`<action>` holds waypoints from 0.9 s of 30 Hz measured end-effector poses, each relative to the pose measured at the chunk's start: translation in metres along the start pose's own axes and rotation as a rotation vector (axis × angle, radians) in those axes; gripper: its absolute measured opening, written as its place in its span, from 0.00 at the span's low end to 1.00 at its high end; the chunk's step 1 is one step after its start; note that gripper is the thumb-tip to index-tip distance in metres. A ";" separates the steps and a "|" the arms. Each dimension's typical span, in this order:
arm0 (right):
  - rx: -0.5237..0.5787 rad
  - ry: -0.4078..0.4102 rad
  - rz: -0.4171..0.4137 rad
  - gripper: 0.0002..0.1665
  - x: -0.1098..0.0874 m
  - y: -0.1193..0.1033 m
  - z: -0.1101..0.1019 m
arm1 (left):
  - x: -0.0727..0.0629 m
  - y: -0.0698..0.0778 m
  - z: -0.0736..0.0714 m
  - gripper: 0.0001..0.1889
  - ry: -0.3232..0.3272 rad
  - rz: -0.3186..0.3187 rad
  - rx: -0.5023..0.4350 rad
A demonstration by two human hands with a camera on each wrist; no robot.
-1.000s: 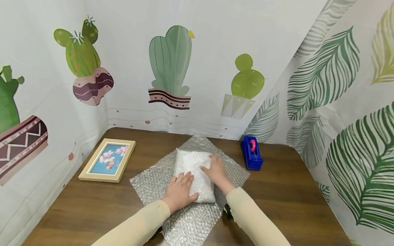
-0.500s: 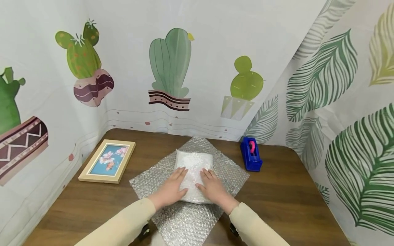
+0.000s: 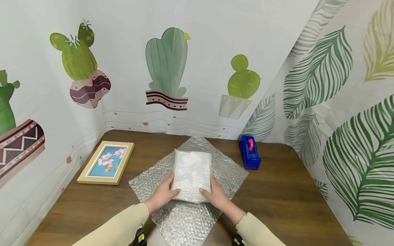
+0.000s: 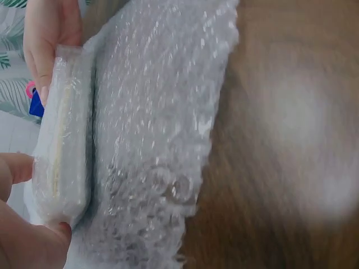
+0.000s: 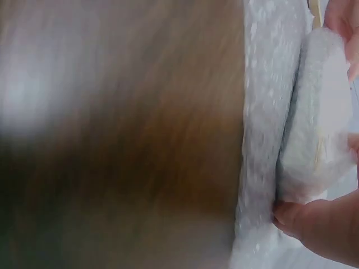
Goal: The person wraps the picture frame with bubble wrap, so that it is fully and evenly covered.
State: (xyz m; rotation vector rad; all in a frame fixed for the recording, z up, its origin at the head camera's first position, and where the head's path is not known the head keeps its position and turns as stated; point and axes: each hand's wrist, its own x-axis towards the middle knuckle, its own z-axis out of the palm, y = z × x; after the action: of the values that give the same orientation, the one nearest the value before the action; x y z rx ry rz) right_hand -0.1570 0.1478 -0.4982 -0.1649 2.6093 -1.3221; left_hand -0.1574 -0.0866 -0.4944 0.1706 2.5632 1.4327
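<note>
A flat, rectangular bubble-wrapped package [image 3: 192, 172] lies on a larger sheet of bubble wrap [image 3: 188, 222], spread diagonally on the table. My left hand [image 3: 163, 193] grips the package's left side, thumb over the near corner. On the opposite side my right hand [image 3: 218, 195] holds it the same way. Through the clear wrapping of the package [image 4: 63, 134], the left wrist view shows a thin cream-coloured edge; what is inside is otherwise hidden. In the right wrist view, the thumb of my right hand [image 5: 325, 227] presses the end of the package [image 5: 314, 112].
A wooden picture frame [image 3: 125, 164] with a blossom picture lies at the table's left. At the back right stands a blue tape dispenser [image 3: 250, 153] with a pink core. Patterned cloth walls [image 3: 203, 68] close off the brown table [image 3: 286, 191] behind and at both sides.
Both hands have gone from resting flat on top of the package to gripping its left and right sides. The package has hardly moved on the sheet.
</note>
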 end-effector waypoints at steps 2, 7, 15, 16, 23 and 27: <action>0.046 -0.001 0.019 0.52 0.000 -0.001 0.002 | 0.000 -0.001 0.001 0.42 0.011 -0.010 -0.034; 0.104 0.006 0.064 0.49 -0.002 -0.002 0.008 | -0.001 -0.003 0.003 0.41 0.008 -0.013 -0.115; 0.117 0.057 0.056 0.46 -0.006 -0.002 0.015 | -0.003 -0.009 0.004 0.41 0.020 -0.028 -0.252; 0.129 0.063 0.058 0.46 -0.005 -0.003 0.016 | -0.003 -0.010 0.004 0.41 0.023 -0.037 -0.270; 0.216 0.113 0.114 0.46 0.000 -0.009 0.018 | 0.000 -0.012 0.002 0.42 0.020 -0.087 -0.331; 0.220 0.132 0.125 0.46 -0.001 -0.009 0.012 | 0.002 -0.009 0.006 0.41 0.028 -0.082 -0.331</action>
State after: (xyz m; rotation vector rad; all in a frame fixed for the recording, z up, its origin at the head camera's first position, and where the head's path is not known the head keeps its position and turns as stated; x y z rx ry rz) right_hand -0.1532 0.1331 -0.4974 0.1222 2.5048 -1.6099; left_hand -0.1578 -0.0853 -0.5052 -0.0052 2.2804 1.8073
